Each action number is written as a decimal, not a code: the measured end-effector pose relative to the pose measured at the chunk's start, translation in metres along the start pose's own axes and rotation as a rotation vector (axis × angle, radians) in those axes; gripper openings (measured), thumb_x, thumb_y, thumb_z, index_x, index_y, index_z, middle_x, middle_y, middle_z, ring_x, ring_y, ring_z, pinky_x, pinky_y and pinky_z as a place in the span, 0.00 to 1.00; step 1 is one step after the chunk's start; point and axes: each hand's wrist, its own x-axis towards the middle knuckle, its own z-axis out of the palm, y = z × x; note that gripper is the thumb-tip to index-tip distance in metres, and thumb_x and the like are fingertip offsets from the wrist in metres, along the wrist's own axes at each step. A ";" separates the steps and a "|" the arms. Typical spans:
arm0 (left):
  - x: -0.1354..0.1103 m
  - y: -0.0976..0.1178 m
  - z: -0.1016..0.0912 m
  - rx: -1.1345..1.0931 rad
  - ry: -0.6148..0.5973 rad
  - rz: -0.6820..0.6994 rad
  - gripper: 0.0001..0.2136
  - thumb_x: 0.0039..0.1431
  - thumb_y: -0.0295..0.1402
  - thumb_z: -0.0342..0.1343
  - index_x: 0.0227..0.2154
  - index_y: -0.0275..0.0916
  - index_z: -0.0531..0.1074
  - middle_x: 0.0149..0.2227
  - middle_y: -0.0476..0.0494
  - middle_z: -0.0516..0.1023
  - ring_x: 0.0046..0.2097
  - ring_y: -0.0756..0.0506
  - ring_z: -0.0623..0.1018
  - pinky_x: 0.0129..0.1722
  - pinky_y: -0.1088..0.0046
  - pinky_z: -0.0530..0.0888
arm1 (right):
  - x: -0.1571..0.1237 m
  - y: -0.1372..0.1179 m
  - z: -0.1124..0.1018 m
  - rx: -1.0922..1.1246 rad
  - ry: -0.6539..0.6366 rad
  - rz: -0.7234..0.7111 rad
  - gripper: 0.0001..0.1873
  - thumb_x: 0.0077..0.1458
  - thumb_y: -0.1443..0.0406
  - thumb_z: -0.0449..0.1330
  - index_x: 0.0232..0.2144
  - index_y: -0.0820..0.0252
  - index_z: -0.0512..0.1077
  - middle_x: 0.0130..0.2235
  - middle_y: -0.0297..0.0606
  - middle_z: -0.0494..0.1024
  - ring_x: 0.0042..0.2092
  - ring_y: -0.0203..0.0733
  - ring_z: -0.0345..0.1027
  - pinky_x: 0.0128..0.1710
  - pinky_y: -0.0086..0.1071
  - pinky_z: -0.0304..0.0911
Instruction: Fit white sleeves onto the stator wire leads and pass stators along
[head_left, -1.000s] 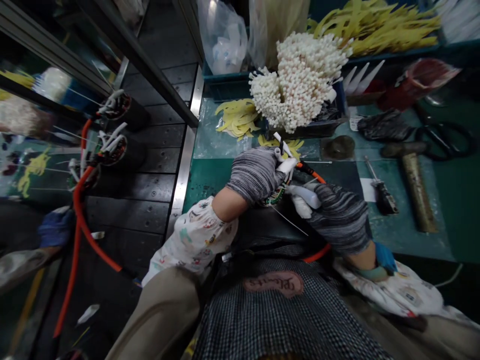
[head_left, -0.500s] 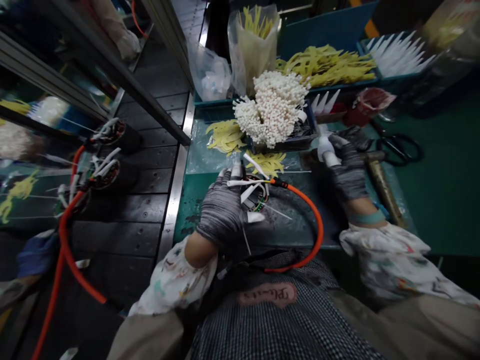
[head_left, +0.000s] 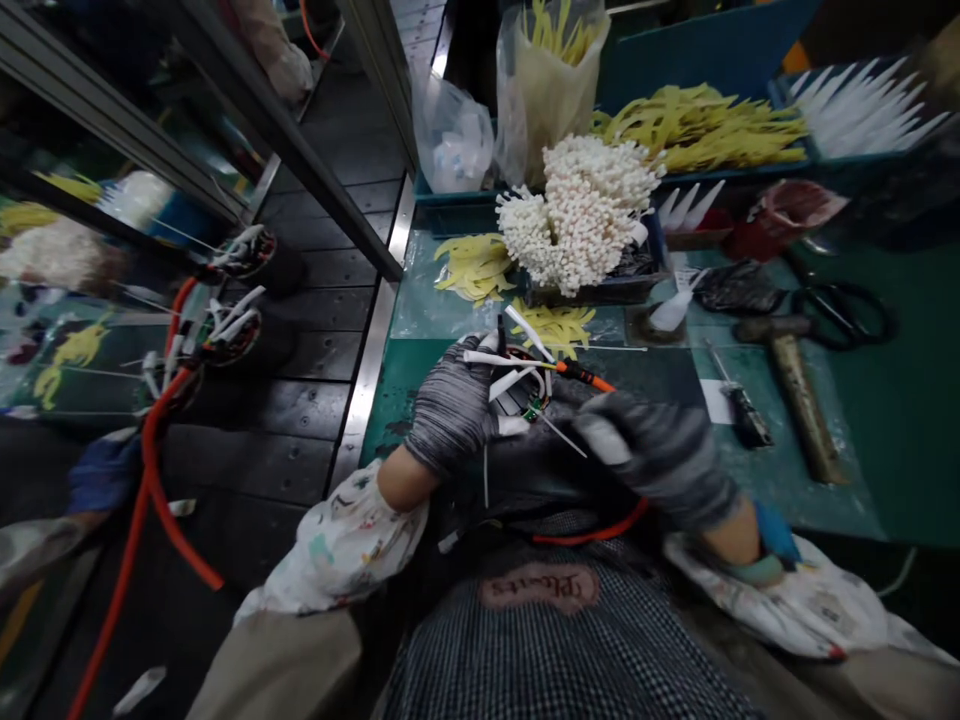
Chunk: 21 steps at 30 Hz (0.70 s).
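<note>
My left hand (head_left: 454, 405), in a grey striped glove with white fingertips, is closed around the rim of a round motor part (head_left: 534, 408). White sleeved wires and a green edge show on that part. An orange cable (head_left: 600, 383) runs from it toward my right hand (head_left: 652, 455), and the cable's lower stretch reappears by my apron. My right hand, gloved alike, is smeared by motion beside the part and over the cable; whether it grips anything is unclear. A white nozzle-tipped thing (head_left: 670, 310) lies in a small dark holder behind it.
A hammer (head_left: 799, 400), scissors (head_left: 847, 305) and a screwdriver-like tool (head_left: 746, 410) lie at the right. White-tipped sticks (head_left: 581, 215) and yellow strips (head_left: 472, 268) stand behind the part. At the left are metal posts (head_left: 292, 140), cabled motor parts (head_left: 240, 330) and another person's blue-gloved hand (head_left: 103, 470).
My right hand has let go of the white nozzle-tipped thing and moved left and down toward the cable. My left hand still holds the motor part. The view has shifted slightly.
</note>
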 end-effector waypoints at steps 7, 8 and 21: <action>-0.031 -0.008 0.000 0.014 0.099 0.108 0.49 0.55 0.53 0.77 0.74 0.42 0.64 0.72 0.30 0.73 0.75 0.28 0.72 0.74 0.47 0.75 | -0.007 -0.011 0.056 0.050 -0.090 -0.190 0.16 0.75 0.64 0.57 0.48 0.56 0.85 0.48 0.41 0.91 0.55 0.50 0.86 0.61 0.45 0.82; -0.038 -0.010 0.002 -0.021 0.136 0.111 0.50 0.52 0.52 0.79 0.74 0.43 0.64 0.71 0.30 0.74 0.75 0.28 0.72 0.73 0.47 0.76 | -0.012 -0.009 0.061 0.055 -0.073 -0.203 0.16 0.75 0.65 0.57 0.49 0.56 0.85 0.47 0.41 0.91 0.52 0.49 0.87 0.58 0.45 0.84; -0.080 0.001 0.053 -0.367 0.585 -0.185 0.37 0.54 0.40 0.78 0.65 0.45 0.72 0.67 0.33 0.76 0.70 0.28 0.77 0.71 0.40 0.77 | -0.053 -0.016 0.125 0.330 -0.047 -0.160 0.15 0.66 0.65 0.66 0.52 0.51 0.86 0.45 0.41 0.91 0.45 0.52 0.88 0.50 0.43 0.86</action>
